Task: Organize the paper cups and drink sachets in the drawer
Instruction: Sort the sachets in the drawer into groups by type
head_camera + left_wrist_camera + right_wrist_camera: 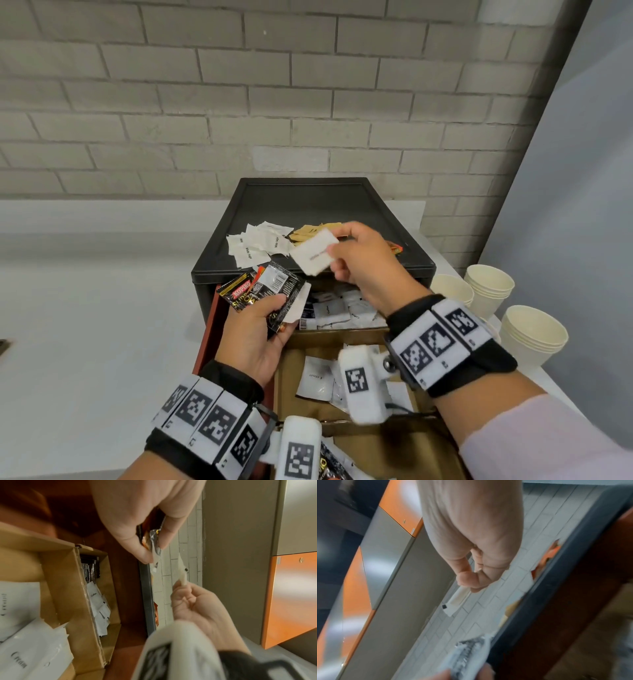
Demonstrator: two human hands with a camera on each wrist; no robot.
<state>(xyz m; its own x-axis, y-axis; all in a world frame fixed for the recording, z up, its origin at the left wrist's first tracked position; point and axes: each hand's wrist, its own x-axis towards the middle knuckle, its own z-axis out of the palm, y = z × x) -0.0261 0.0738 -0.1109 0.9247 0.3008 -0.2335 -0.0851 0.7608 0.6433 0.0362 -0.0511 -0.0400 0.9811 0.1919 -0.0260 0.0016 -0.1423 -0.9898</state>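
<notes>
Right hand (359, 260) grip: thumb and fingers pinch white sachet (314, 255) above black drawer unit (416, 263). Left hand (253, 337) clutches dark coffee sachets (262, 291). We'd judge: drop white one onto white pile (258, 245) up top, keep kinds apart. Open drawer (342, 337) below; paper cups (488, 284) right on white tabletop (102, 325); brick wall (205, 102) behind.
</notes>
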